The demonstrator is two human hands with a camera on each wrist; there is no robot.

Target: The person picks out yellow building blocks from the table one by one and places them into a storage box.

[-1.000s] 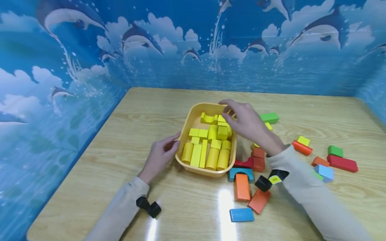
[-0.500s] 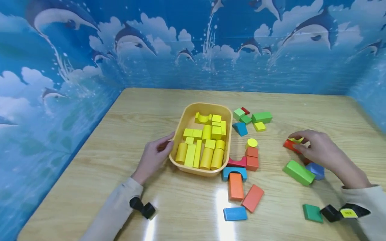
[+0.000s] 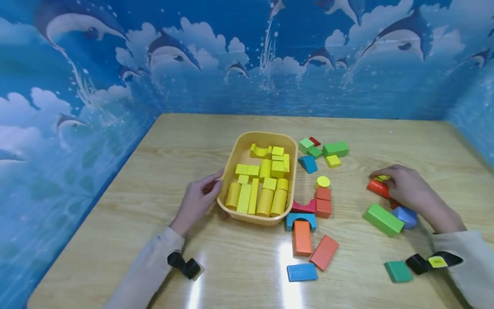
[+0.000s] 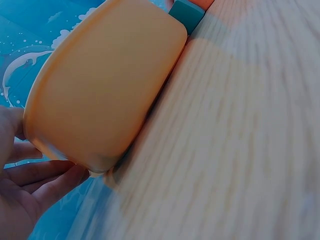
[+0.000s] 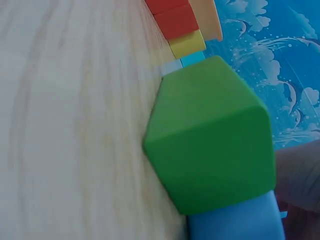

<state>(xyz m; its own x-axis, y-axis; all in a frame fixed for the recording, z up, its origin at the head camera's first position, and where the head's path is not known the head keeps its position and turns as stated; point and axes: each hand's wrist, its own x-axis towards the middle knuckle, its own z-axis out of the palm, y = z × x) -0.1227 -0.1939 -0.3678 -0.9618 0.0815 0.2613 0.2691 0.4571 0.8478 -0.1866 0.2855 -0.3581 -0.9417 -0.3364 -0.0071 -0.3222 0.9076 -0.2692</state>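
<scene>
A yellow-orange plastic bin holds several yellow wooden blocks, among them cylinders, flat bars and an arch. My left hand rests its fingers against the bin's left wall; in the left wrist view those fingers touch the outside near a corner. On the right, my right hand reaches down and pinches a small yellow block, mostly covered by the fingers. A red cylinder lies just in front of it. The right wrist view is largely filled by a green block, hiding most of the hand.
Beside the green block lies a blue one. A dark green block is near the right forearm. Red, orange and blue blocks crowd the bin's right side. Farther back are green blocks, a blue triangle and a yellow block.
My right hand has left the bin and moved right, down to the yellow block by the red cylinder. The red cylinder has shifted slightly. The left hand stays at the bin.
</scene>
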